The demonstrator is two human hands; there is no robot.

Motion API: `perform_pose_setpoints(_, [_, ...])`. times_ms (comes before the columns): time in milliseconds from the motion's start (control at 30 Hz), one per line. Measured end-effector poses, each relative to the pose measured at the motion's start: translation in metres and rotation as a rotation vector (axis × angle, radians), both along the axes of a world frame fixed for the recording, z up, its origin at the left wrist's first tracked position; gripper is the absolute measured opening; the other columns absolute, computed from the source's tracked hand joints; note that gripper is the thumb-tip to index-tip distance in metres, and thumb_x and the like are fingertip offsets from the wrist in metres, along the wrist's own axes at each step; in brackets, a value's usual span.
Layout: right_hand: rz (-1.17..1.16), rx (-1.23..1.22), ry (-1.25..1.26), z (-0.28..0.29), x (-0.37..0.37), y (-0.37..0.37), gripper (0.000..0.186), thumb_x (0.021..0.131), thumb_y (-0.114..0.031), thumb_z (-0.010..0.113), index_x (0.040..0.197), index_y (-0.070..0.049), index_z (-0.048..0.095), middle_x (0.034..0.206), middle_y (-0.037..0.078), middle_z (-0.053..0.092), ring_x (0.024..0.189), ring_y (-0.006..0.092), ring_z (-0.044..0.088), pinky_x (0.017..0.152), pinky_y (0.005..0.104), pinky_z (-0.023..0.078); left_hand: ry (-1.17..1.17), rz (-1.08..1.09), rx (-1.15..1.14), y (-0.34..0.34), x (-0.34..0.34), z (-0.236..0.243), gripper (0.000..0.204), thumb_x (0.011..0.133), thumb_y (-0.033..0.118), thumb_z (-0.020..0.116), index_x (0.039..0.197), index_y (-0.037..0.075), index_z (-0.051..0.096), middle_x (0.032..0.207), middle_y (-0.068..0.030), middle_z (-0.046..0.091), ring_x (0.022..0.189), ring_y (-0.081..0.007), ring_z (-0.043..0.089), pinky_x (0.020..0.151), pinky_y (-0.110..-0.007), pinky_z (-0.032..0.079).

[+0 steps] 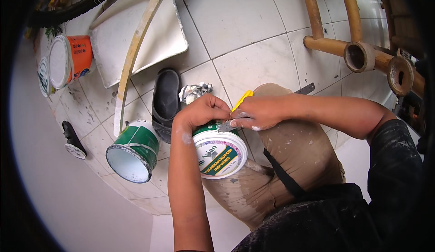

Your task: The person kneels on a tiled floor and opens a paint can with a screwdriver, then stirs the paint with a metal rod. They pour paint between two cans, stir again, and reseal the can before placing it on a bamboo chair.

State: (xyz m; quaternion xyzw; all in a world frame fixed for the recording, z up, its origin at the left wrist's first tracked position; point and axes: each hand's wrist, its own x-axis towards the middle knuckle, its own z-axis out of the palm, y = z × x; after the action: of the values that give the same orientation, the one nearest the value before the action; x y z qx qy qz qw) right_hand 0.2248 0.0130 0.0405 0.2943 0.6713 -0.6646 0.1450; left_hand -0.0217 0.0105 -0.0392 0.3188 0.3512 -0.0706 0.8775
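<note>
My left hand (205, 109) is closed, its fingertips pinched together above a lidded white and green paint bucket (220, 159). What they hold is too small to make out. Touching those fingertips, my right hand (262, 111) is closed on a grey steel ruler (306, 89), which shows past the wrist and under the thumb. A bright yellow handle (241, 100), perhaps a utility knife's, sticks out beside the right fingers; whether they grip it is hidden. The bucket sits between my legs, against my brown trousers (303, 147).
An open green bucket (131, 154) lies tipped at left, near a black sandal (166, 95) and a crumpled cloth (195, 91). Beyond are a white tray (156, 43), a long curved strip (131, 61) and an orange bucket (80, 52). Bamboo furniture (333, 46) stands far right.
</note>
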Motion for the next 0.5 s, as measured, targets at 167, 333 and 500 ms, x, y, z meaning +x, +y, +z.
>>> perform_pose_setpoints(167, [0.085, 0.048, -0.006, 0.01, -0.009, 0.013, 0.046, 0.113, -0.041, 0.056, 0.108, 0.001, 0.074, 0.087, 0.025, 0.074, 0.084, 0.0462, 0.071, 0.083, 0.0549, 0.056, -0.166, 0.163, -0.155, 0.004, 0.001, 0.005, 0.067, 0.093, -0.006, 0.073, 0.157, -0.002, 0.052, 0.106, -0.0111, 0.082, 0.089, -0.0108, 0.074, 0.084, -0.026, 0.058])
perform_pose_setpoints(333, [0.135, -0.073, -0.046, 0.013, -0.009, 0.028, 0.045, 0.114, -0.042, 0.055, 0.111, -0.002, 0.076, 0.092, 0.022, 0.076, 0.092, 0.0404, 0.073, 0.088, 0.0528, 0.055, -0.29, 0.217, -0.271, 0.001, 0.002, 0.006, 0.085, 0.094, -0.012, 0.068, 0.171, 0.006, 0.038, 0.114, -0.0143, 0.081, 0.099, -0.0138, 0.076, 0.089, -0.027, 0.058])
perform_pose_setpoints(500, [0.161, -0.202, 0.011, -0.006, -0.011, 0.031, 0.047, 0.115, -0.043, 0.054, 0.107, -0.001, 0.074, 0.091, 0.016, 0.074, 0.091, 0.0297, 0.071, 0.088, 0.0462, 0.055, -0.264, 0.19, -0.322, 0.003, 0.001, 0.002, 0.086, 0.093, -0.013, 0.069, 0.171, 0.002, 0.035, 0.129, -0.0168, 0.078, 0.114, -0.0174, 0.076, 0.101, -0.031, 0.058])
